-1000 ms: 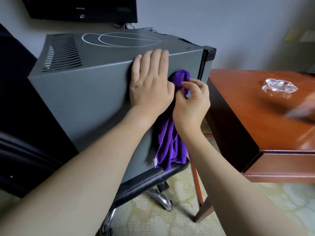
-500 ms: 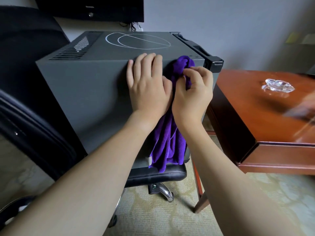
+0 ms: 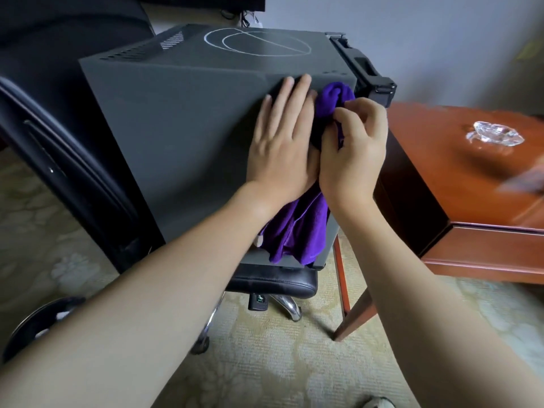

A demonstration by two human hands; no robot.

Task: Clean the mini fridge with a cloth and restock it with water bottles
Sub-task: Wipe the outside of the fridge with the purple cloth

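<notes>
The purple cloth (image 3: pixel 297 231) hangs down the fridge's (image 3: pixel 176 136) grey side, its top bunched near the upper edge. The right hand (image 3: pixel 353 154) pinches that bunch with curled fingers; the left hand (image 3: pixel 282 145) lies flat on the fridge just beside it, fingers straight. The fridge sits on a black chair (image 3: pixel 273 282). A wooden table (image 3: pixel 471 189) stands close right, carrying a glass dish (image 3: pixel 494 134).
</notes>
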